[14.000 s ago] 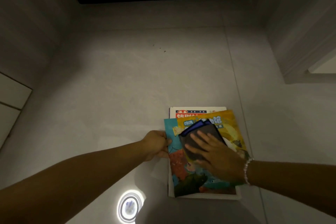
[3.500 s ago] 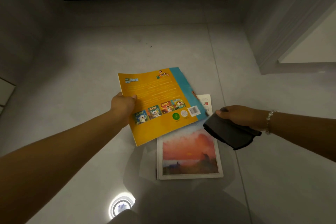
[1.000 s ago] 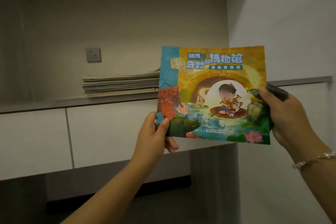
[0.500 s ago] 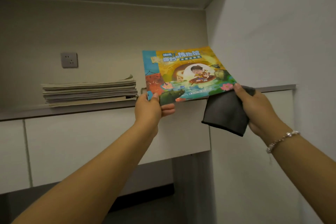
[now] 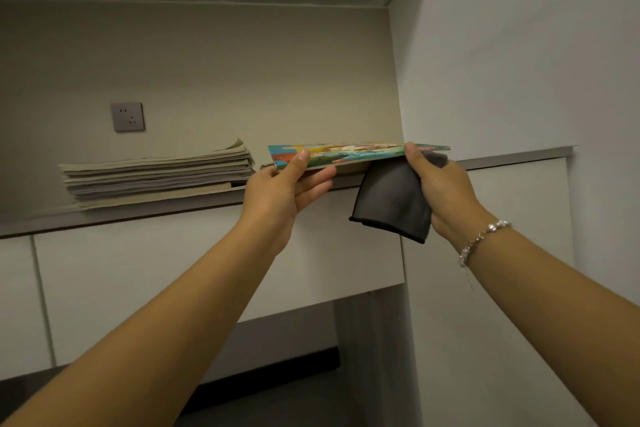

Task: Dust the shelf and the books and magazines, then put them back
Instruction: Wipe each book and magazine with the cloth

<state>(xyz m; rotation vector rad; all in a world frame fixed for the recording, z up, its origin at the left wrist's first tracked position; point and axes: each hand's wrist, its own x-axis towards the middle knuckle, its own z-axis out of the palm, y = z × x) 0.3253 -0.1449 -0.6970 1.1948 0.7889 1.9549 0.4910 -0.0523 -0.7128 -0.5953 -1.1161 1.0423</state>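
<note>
Above shelf (image 5: 173, 208): both hands hold picture book (image 5: 346, 152) flat; cover text unreadable.

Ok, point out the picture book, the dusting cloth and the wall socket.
picture book (image 5: 346, 152): head view, middle of its cover.
dusting cloth (image 5: 391, 204): head view, its hanging fold.
wall socket (image 5: 127, 117): head view, centre of its plate.
</note>
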